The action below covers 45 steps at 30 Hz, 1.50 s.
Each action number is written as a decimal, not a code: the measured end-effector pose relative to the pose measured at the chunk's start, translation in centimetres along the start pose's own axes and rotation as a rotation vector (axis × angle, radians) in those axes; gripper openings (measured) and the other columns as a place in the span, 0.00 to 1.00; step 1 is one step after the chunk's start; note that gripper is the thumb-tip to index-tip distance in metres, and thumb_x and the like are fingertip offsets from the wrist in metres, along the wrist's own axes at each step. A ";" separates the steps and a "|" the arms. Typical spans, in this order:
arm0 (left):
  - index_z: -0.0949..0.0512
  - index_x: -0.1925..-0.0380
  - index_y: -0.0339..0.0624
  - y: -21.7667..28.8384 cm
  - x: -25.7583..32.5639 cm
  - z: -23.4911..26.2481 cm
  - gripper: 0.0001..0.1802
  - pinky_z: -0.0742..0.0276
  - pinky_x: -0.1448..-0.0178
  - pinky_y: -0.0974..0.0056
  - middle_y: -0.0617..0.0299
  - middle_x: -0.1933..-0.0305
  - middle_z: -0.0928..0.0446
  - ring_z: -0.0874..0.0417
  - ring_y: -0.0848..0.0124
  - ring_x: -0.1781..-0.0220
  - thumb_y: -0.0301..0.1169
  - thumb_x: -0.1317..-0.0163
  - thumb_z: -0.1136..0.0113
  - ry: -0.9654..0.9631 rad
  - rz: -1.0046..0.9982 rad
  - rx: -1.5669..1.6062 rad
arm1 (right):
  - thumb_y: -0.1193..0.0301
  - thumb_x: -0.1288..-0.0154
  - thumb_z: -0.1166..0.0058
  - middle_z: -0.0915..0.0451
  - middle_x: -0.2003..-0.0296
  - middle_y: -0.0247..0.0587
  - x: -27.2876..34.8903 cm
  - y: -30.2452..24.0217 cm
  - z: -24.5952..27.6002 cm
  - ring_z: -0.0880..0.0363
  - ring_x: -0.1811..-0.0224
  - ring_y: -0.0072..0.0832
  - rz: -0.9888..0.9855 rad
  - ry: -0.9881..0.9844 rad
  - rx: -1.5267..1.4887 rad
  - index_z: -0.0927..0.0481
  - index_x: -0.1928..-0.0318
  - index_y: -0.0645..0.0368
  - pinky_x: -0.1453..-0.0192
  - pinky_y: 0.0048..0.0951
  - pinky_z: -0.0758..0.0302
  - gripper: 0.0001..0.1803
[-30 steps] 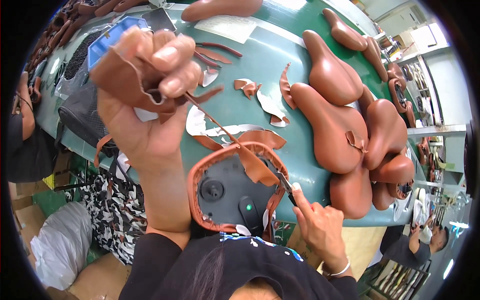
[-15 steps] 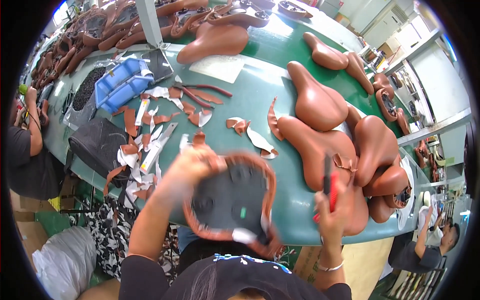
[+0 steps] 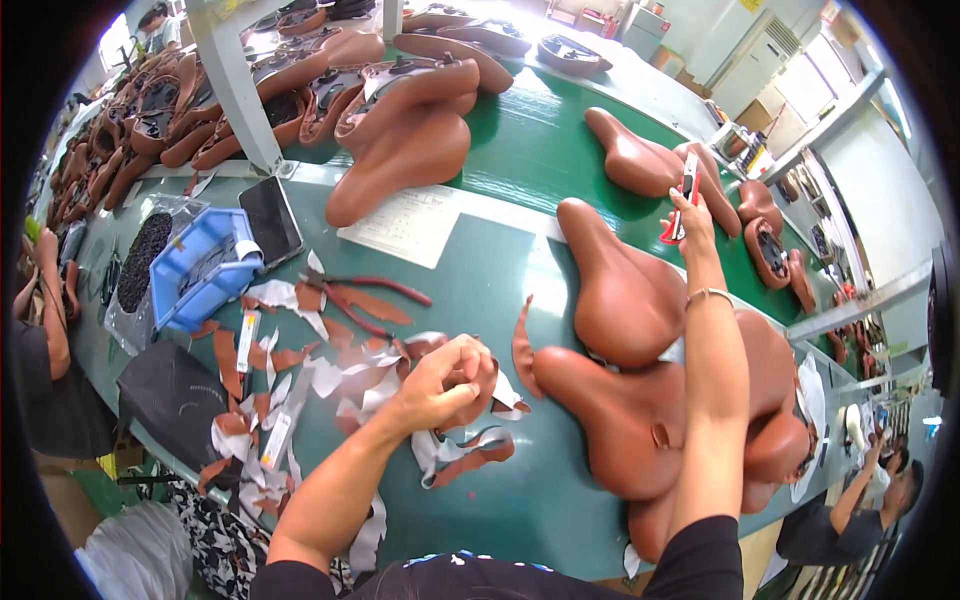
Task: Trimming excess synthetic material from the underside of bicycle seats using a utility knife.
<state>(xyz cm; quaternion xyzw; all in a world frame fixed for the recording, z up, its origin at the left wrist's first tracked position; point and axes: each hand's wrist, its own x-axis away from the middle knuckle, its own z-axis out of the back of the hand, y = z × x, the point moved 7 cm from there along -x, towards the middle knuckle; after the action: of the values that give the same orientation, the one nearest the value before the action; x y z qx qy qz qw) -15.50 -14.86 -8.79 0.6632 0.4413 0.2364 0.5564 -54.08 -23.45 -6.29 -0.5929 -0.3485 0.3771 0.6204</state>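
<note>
My left hand [image 3: 445, 385] is closed over the near middle of the table, its fingers curled round a brown leather scrap [image 3: 482, 388] that is partly hidden and blurred. Strips of brown and white trimmings [image 3: 470, 460] lie just below and beside it. Stretched far to the right, my right hand [image 3: 690, 218] grips a red utility knife [image 3: 692, 180], raised near a brown bicycle saddle [image 3: 640, 165]. Under and beside my right forearm is a pile of smooth brown saddles [image 3: 620, 300]. Red-handled pincers [image 3: 365, 300] lie beyond my left hand.
A blue bin [image 3: 205, 270], a black phone [image 3: 270, 220] and a black mesh bag [image 3: 175, 395] stand at the left. Many saddles [image 3: 180, 110] are heaped at the back left, behind a metal post [image 3: 235, 90]. A paper sheet [image 3: 410, 225] lies mid-table. Other people work at both sides.
The upturned saddle has left my left hand, which now closes on scraps further forward. My right hand has swung far forward with the knife. My view has shifted.
</note>
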 end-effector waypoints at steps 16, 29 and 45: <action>0.28 0.61 0.40 -2.7 -1.6 1.8 0.13 0.28 0.64 0.73 0.63 0.67 0.25 0.25 0.78 0.69 0.39 0.30 0.50 0.115 0.158 0.292 | 0.73 0.51 0.40 0.25 0.58 0.39 8.3 -11.8 -14.0 0.24 0.60 0.33 0.037 -0.500 0.319 0.20 0.53 0.54 0.60 0.33 0.25 0.21; 0.41 0.36 0.34 2.4 4.4 -1.0 0.39 0.31 0.36 0.61 0.52 0.40 0.29 0.25 0.65 0.42 0.37 0.44 0.37 -0.066 0.427 0.135 | 0.72 0.49 0.35 0.21 0.62 0.45 35.8 -7.0 -6.7 0.20 0.63 0.39 0.450 -0.558 0.592 0.21 0.54 0.56 0.62 0.35 0.23 0.19; 0.29 0.53 0.32 5.0 8.4 -0.5 0.28 0.30 0.61 0.69 0.60 0.65 0.27 0.27 0.75 0.67 0.43 0.48 0.39 0.308 0.495 -0.416 | 0.79 0.40 0.57 0.31 0.78 0.53 40.0 -2.5 -4.3 0.26 0.81 0.48 0.367 -0.599 1.131 0.43 0.31 0.51 0.78 0.47 0.29 0.35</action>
<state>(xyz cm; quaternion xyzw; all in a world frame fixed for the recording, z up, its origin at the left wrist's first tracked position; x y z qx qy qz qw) -10.09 -7.44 -5.41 0.5792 0.2885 0.5460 0.5321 -31.28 9.68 -4.58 -0.0952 -0.1476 0.7497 0.6381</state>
